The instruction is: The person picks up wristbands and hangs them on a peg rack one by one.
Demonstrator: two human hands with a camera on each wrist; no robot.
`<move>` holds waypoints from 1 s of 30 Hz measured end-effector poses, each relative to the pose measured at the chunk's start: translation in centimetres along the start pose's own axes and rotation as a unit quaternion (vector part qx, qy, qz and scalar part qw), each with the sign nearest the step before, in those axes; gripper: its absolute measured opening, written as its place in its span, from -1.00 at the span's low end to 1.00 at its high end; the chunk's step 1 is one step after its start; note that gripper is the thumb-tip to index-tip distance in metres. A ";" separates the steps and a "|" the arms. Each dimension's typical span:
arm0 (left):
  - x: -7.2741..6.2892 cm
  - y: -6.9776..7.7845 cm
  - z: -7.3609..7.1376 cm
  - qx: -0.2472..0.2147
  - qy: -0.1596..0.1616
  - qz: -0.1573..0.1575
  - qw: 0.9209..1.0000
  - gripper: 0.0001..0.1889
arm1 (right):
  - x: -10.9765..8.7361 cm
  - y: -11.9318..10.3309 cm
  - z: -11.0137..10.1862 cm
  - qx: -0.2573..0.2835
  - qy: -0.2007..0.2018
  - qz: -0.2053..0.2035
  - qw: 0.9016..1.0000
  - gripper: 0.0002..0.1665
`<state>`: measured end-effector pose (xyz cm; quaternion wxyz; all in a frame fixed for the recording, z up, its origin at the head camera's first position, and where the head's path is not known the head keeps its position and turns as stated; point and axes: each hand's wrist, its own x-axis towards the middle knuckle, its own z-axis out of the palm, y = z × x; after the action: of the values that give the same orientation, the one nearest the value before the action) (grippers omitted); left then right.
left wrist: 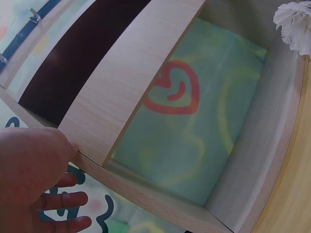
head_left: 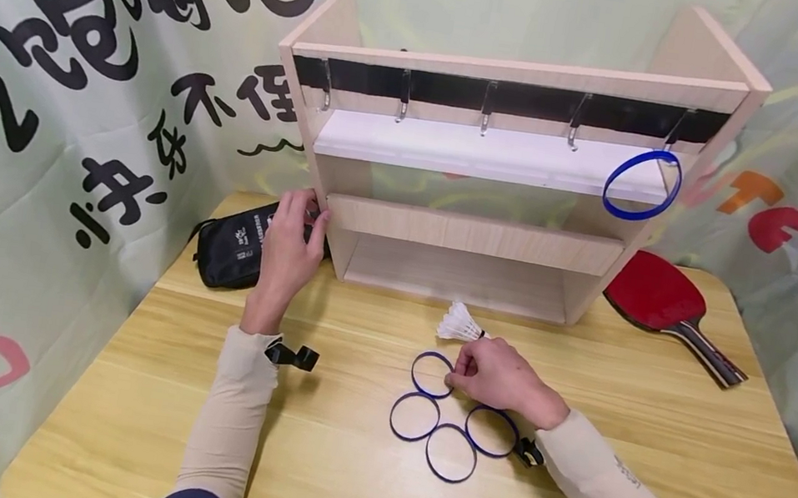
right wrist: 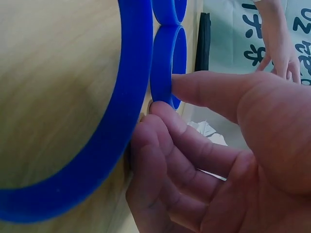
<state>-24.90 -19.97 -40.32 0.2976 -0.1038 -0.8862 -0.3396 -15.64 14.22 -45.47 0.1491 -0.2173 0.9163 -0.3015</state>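
My left hand (head_left: 291, 247) holds the left side panel of a light wooden shelf (head_left: 472, 236); in the left wrist view its thumb lies at the panel's front edge and the other fingers are outside it. Down on the table, my right hand (head_left: 506, 377) pinches the rim of the farthest thin blue ring (head_left: 416, 369) between thumb and index finger. In the right wrist view that pinched blue ring (right wrist: 163, 63) stands beyond a larger-looking one in front. More blue rings (head_left: 448, 479) lie beside it in a cluster. Another blue ring (head_left: 626, 215) hangs from the shelf's rightmost hook.
Several metal hooks (head_left: 485, 122) line a black strip (head_left: 450, 92) across the shelf's upper front. A white shuttlecock (head_left: 460, 324) lies just beyond my right hand. A black pouch (head_left: 228, 248) sits left of the shelf, a red table tennis bat (head_left: 658, 293) to its right.
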 end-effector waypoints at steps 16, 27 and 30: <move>-0.1 0.0 0.1 -0.004 0.000 -0.006 1.000 -0.71 | -0.5 0.7 -0.2 0.198 0.022 -0.002 0.980 -0.91; -0.1 -0.1 0.1 -0.005 0.000 -0.009 1.000 -0.70 | -1.0 0.5 -1.4 0.263 0.012 0.018 0.965 -0.68; -0.1 -0.1 0.1 -0.006 0.000 -0.008 1.000 -0.70 | -1.3 0.4 -1.8 0.277 0.015 0.019 0.961 -0.66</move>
<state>-24.88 -19.98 -40.46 0.2940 -0.0981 -0.8850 -0.3474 -15.41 16.04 -44.16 0.1954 -0.1456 0.8032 -0.5437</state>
